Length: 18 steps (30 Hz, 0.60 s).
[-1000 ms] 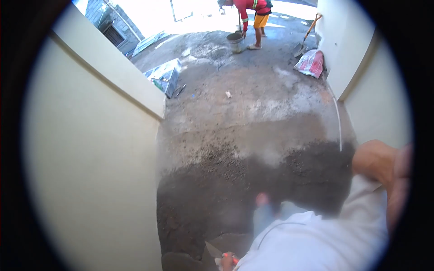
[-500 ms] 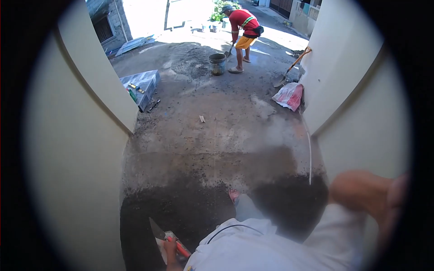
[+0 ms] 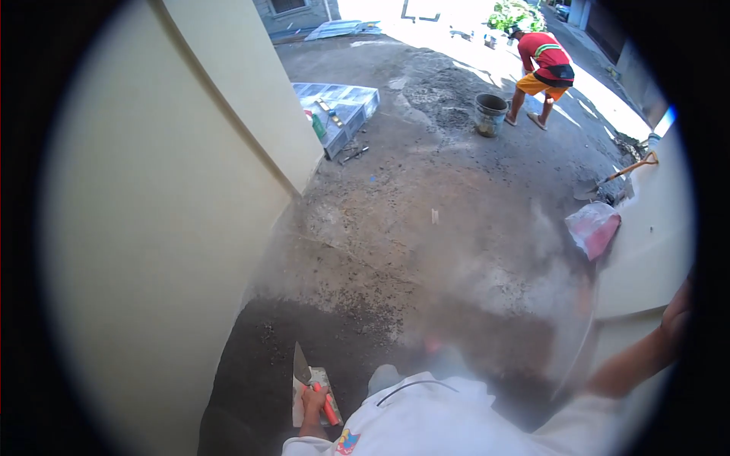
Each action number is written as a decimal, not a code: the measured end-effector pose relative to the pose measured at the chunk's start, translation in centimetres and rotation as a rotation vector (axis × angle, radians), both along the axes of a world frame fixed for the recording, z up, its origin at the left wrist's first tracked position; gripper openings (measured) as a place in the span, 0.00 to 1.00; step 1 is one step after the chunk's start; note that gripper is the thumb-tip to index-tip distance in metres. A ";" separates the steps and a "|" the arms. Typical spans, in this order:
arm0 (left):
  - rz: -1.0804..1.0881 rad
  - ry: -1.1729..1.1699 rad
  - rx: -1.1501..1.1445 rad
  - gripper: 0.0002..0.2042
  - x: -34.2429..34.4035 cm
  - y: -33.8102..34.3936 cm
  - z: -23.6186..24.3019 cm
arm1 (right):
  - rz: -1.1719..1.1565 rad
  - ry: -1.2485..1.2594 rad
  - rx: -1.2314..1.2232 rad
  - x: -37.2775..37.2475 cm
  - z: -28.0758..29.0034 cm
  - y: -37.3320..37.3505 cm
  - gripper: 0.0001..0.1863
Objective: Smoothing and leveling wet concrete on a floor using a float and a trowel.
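near half past six, the left hand (image 3: pixel 313 400) is clamped on a pointed trowel (image 3: pixel 301 366), its blade aimed toward twelve, with an orange handle (image 3: pixel 330 410) beside the fingers. a pale rectangular float (image 3: pixel 325 378) sits behind that blade and hand, over a dark floor patch (image 3: pixel 247 380); i cannot tell whether it touches the ground. the right arm (image 3: pixel 639 361) runs to the dim rim near four o'clock, its hand out of sight, so i cannot tell whether those fingers are apart or together. at half past one a co-worker (image 3: pixel 549 68) in a red top bends beside a bucket (image 3: pixel 489 121). a shovel (image 3: pixel 625 173) leans between two and three, just above a red-and-white sack (image 3: pixel 595 231) at three.
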<state>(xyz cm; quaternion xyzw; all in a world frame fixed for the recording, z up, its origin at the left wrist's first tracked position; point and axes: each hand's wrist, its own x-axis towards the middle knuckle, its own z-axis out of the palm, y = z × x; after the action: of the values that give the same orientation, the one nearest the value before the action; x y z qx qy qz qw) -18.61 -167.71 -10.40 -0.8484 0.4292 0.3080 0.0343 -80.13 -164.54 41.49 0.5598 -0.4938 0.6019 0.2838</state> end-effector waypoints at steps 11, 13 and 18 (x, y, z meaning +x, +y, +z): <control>0.053 0.029 0.298 0.32 -3.3 -9.9 0.7 | 0.806 -1.211 0.986 11.2 -22.7 -29.8 0.16; 0.037 0.067 0.330 0.35 0.2 -14.2 -1.4 | 0.858 -1.237 1.185 17.4 -27.8 -33.1 0.15; -0.005 0.205 0.067 0.34 -1.1 -30.8 -0.6 | 0.985 -1.576 1.651 29.9 -44.2 -40.8 0.17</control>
<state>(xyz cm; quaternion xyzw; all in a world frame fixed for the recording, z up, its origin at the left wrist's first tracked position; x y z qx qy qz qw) -19.68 -198.49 -11.01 -0.8098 0.4220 0.4071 0.0194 -50.26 -205.31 -2.74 0.1825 -0.4979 0.3256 -0.7828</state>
